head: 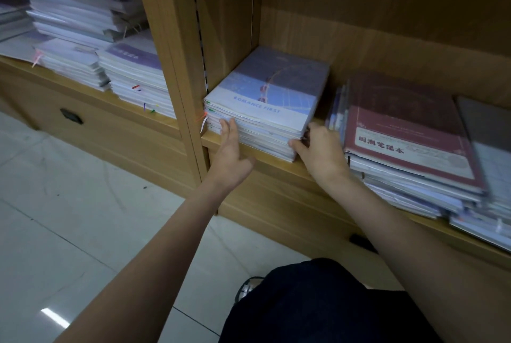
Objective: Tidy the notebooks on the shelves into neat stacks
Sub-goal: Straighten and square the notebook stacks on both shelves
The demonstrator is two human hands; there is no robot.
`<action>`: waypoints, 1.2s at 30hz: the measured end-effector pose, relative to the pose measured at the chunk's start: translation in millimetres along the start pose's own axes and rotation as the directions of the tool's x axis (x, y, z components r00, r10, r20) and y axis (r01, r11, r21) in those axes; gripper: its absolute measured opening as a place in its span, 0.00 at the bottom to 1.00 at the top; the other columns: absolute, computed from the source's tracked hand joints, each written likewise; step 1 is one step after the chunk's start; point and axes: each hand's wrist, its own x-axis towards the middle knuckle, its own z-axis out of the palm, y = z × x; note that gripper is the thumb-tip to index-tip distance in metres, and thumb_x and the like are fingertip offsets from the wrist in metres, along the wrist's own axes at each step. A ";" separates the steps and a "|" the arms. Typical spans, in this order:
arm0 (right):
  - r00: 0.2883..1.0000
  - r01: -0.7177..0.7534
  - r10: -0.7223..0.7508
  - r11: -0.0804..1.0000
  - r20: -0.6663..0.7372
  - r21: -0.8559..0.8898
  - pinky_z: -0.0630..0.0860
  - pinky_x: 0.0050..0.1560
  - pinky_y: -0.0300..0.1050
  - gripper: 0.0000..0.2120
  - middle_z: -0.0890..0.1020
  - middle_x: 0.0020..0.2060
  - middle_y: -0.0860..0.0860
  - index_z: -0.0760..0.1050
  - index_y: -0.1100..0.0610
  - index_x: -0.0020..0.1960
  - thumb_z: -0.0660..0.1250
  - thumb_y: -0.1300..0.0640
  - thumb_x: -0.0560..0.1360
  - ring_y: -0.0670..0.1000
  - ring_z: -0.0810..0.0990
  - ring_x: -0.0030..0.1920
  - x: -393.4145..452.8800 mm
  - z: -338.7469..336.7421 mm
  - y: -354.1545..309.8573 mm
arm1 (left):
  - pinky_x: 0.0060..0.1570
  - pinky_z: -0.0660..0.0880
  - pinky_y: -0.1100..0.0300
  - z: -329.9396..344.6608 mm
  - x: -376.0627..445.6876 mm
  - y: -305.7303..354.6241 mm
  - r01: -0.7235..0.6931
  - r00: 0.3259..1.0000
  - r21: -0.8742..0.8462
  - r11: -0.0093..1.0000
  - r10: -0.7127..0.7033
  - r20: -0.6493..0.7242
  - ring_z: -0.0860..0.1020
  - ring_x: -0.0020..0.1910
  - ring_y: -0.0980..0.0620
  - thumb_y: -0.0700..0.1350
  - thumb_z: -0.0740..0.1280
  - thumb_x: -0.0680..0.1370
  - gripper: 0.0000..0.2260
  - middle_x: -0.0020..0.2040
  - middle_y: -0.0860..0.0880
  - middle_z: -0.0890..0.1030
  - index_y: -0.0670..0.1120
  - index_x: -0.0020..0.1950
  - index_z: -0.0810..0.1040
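A stack of thin notebooks with a pale blue and lilac paper cover on top (266,93) is sitting on the light wooden shelf board (265,165), tucked against the upright divider at its nine o'clock. The left hand (231,156) is pressing straight fingers flat against the stack's front edge. The right hand (322,149) is gripping the stack's near right corner, thumb on the front, fingers curling round the side. At three o'clock, a slumping pile of dark red covered notebooks (409,135) is lying just beside it.
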 end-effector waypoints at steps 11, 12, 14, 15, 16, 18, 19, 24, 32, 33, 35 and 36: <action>1.000 -0.018 0.018 0.997 0.002 0.077 0.78 0.50 0.49 0.08 0.80 0.45 0.54 0.74 0.60 0.54 0.64 0.58 0.77 0.52 0.81 0.44 -0.7 8.4 2.4 | 0.71 0.56 0.56 -4.6 -1.8 -6.4 -0.039 0.999 0.040 0.998 0.040 -0.012 0.50 0.76 0.45 0.36 0.62 0.77 0.37 0.77 0.50 0.39 0.44 0.76 0.39; 1.000 -0.024 0.024 0.994 0.004 0.104 0.80 0.50 0.51 0.08 0.81 0.46 0.55 0.73 0.60 0.54 0.64 0.58 0.77 0.54 0.82 0.45 -0.8 9.9 2.9 | 0.72 0.55 0.57 -5.0 -2.7 -6.4 -0.046 0.999 0.035 0.998 0.047 -0.013 0.48 0.76 0.48 0.36 0.62 0.77 0.37 0.77 0.50 0.39 0.44 0.76 0.39; 0.999 -0.043 0.041 0.989 0.021 0.138 0.80 0.48 0.53 0.07 0.81 0.48 0.56 0.73 0.60 0.55 0.64 0.59 0.77 0.53 0.82 0.45 -1.7 11.3 2.8 | 0.73 0.53 0.58 -4.7 -4.8 -7.2 -0.060 0.998 0.029 0.998 0.060 -0.014 0.45 0.76 0.52 0.36 0.62 0.77 0.37 0.77 0.50 0.40 0.44 0.76 0.39; 0.998 -0.052 0.048 0.986 0.029 0.156 0.81 0.48 0.52 0.07 0.81 0.49 0.56 0.73 0.60 0.55 0.63 0.60 0.78 0.53 0.83 0.46 -2.2 11.2 2.6 | 0.73 0.53 0.57 -4.9 -5.8 -8.2 -0.062 0.998 0.027 0.998 0.062 -0.015 0.45 0.76 0.52 0.36 0.62 0.77 0.37 0.77 0.50 0.40 0.44 0.76 0.39; 0.998 -0.065 0.059 0.982 0.037 0.176 0.81 0.48 0.52 0.07 0.81 0.49 0.56 0.73 0.60 0.55 0.63 0.60 0.78 0.53 0.83 0.46 -2.1 11.2 3.0 | 0.73 0.52 0.57 -5.7 -7.1 -8.9 -0.065 0.998 0.025 0.998 0.066 -0.020 0.45 0.76 0.53 0.36 0.62 0.77 0.37 0.77 0.50 0.41 0.44 0.76 0.39; 0.997 -0.078 0.073 0.972 0.030 0.221 0.80 0.50 0.52 0.08 0.81 0.49 0.56 0.73 0.60 0.55 0.65 0.61 0.77 0.53 0.82 0.47 -1.2 9.7 3.8 | 0.71 0.49 0.64 -9.7 -7.8 -10.6 -0.092 0.994 0.029 0.995 0.093 -0.060 0.45 0.76 0.53 0.35 0.63 0.76 0.37 0.77 0.49 0.42 0.43 0.76 0.41; 0.997 -0.078 0.076 0.972 0.015 0.220 0.80 0.51 0.50 0.09 0.81 0.49 0.54 0.74 0.60 0.55 0.67 0.60 0.75 0.52 0.82 0.47 -0.4 8.2 4.4 | 0.68 0.49 0.67 -12.8 -7.1 -11.2 -0.112 0.988 0.039 0.993 0.116 -0.098 0.45 0.76 0.53 0.35 0.63 0.76 0.37 0.77 0.49 0.42 0.43 0.76 0.41; 0.999 -0.029 0.034 0.992 -0.035 0.123 0.71 0.52 0.39 0.19 0.80 0.55 0.53 0.72 0.59 0.61 0.71 0.60 0.72 0.52 0.78 0.55 -4.4 1.3 -1.6 | 0.67 0.47 0.69 -19.4 0.7 -6.9 -0.106 0.989 0.033 0.994 0.108 -0.101 0.41 0.75 0.53 0.35 0.63 0.76 0.37 0.77 0.47 0.41 0.42 0.76 0.40; 0.965 -0.021 -0.018 0.989 0.261 0.145 0.66 0.55 0.37 0.41 0.70 0.69 0.52 0.43 0.55 0.77 0.67 0.59 0.75 0.53 0.72 0.65 -16.9 1.5 -4.4 | 0.60 0.43 0.74 -13.6 6.5 3.4 -0.046 0.995 -0.010 0.999 0.045 -0.090 0.42 0.76 0.50 0.37 0.65 0.76 0.39 0.77 0.44 0.39 0.40 0.76 0.39; 0.956 -0.032 -0.008 0.991 0.294 0.131 0.66 0.55 0.37 0.42 0.68 0.70 0.52 0.40 0.54 0.77 0.67 0.59 0.76 0.53 0.71 0.65 -17.8 -0.8 -3.7 | 0.59 0.43 0.75 -12.9 3.7 4.0 -0.046 0.996 0.003 0.999 0.046 -0.079 0.42 0.76 0.50 0.37 0.64 0.76 0.39 0.77 0.44 0.39 0.41 0.76 0.39; 0.956 -0.059 0.026 0.993 0.292 0.106 0.69 0.57 0.42 0.40 0.71 0.68 0.53 0.41 0.53 0.77 0.65 0.61 0.77 0.55 0.72 0.64 -15.1 -5.7 1.5 | 0.57 0.47 0.78 -10.8 -3.7 4.7 -0.043 0.998 0.024 0.999 0.044 -0.040 0.53 0.75 0.54 0.38 0.64 0.77 0.38 0.77 0.46 0.41 0.42 0.76 0.40; 0.963 -0.064 0.030 0.991 0.269 0.119 0.70 0.59 0.45 0.38 0.72 0.66 0.53 0.44 0.52 0.77 0.64 0.63 0.77 0.55 0.73 0.64 -12.9 -8.0 3.8 | 0.56 0.52 0.77 -9.7 -7.8 5.3 -0.038 0.999 0.032 0.999 0.039 -0.023 0.64 0.68 0.59 0.38 0.63 0.77 0.37 0.77 0.48 0.42 0.42 0.76 0.40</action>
